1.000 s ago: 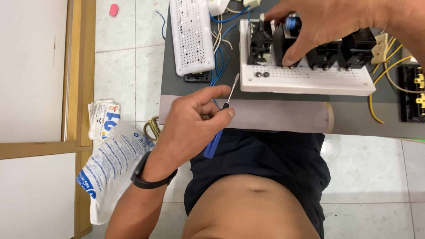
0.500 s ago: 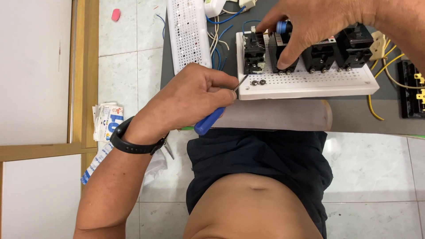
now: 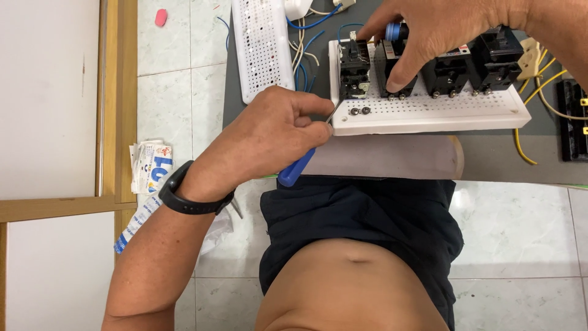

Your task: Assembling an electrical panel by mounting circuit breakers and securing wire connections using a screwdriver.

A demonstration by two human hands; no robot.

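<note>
Packets: white-and-blue printed packets (image 3: 150,175) lie on the floor, left of frame.
Left hand (image 3: 269,138): clenched on the blue-handled screwdriver (image 3: 298,168), centre, tip at the white board (image 3: 429,113).
Right hand (image 3: 441,30): top right, fingers grasping a black breaker (image 3: 395,70).

Glossy blue plastic screwdriver handle (image 3: 295,171), matt white perforated plastic board (image 3: 429,110), glossy pale floor tiles (image 3: 520,227).

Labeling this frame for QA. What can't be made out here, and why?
Head view only:
- Tip of the blue-handled screwdriver: hidden by the left hand, so contact with the white perforated board is unclear.
- Blue part under the right hand: mostly covered by the fingers.
- Black device at the right: cut off by the frame edge.
- Terminal screws on the black breakers: too small to judge.
</note>
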